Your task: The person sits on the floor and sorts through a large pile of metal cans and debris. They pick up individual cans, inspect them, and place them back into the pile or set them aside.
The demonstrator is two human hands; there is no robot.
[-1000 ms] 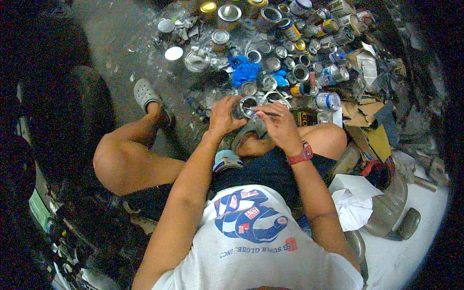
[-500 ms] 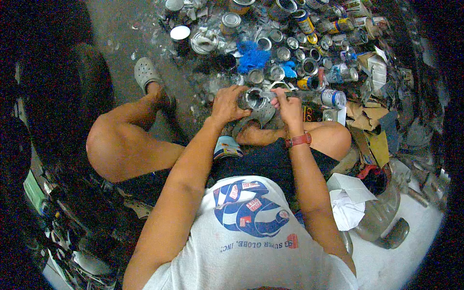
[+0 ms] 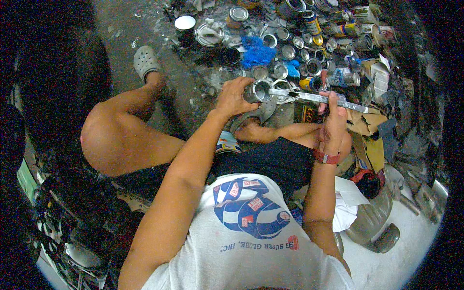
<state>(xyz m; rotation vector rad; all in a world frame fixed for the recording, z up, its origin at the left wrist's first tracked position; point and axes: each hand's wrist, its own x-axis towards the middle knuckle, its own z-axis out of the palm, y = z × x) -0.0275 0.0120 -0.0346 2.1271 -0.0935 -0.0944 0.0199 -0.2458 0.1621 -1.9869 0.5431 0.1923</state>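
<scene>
while the left hand (image 3: 236, 96) grasps a small open can (image 3: 259, 91) around its side, fingers along its far side and thumb nearer the body, the right hand (image 3: 333, 113) grips a long, flat, silvery strip (image 3: 309, 97). the can is held in front of the lap, above the right clog (image 3: 263, 112), its mouth turned toward the viewer and slightly rightward. the strip extends across the right fingers, one end pointing right, the other at the can's rim; whether the two touch cannot be told. a red watch (image 3: 326, 157) encircles the right wrist. beyond the hands, a blue crumpled material (image 3: 258, 52) lies among many tins, some upright and others on their sides. a white round lid (image 3: 185, 22) is seen at upper left, and torn cardboard (image 3: 365, 122) lies right of the right hand. a light-coloured container (image 3: 227, 142) stands near the lap, partly hidden by the left forearm.
</scene>
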